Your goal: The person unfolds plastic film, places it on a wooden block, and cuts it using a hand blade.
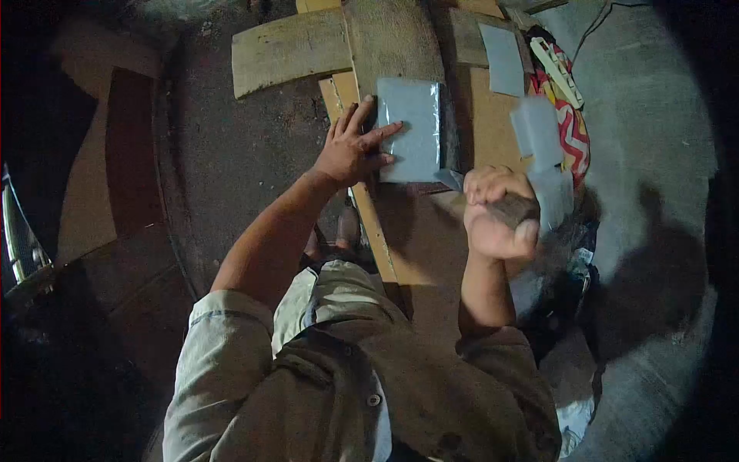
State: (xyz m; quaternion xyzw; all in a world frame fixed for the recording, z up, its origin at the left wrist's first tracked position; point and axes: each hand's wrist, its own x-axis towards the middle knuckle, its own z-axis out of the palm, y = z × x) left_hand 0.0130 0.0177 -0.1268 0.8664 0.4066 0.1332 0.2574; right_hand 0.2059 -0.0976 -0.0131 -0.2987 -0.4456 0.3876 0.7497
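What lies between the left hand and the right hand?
The pale glossy packet that the left hand touches, and a small grey pointed piece beside the right hand, which holds a dark block; the head view shows this.

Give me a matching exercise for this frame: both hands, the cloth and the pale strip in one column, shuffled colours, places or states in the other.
1. Left hand
2. Right hand
3. Cloth
4. Pale strip

A. Partly red and yellow
B. Fingers spread on the glossy packet
C. Lying against the cloth
D. Closed around a dark block

Pairs: 1-B, 2-D, 3-A, 4-C
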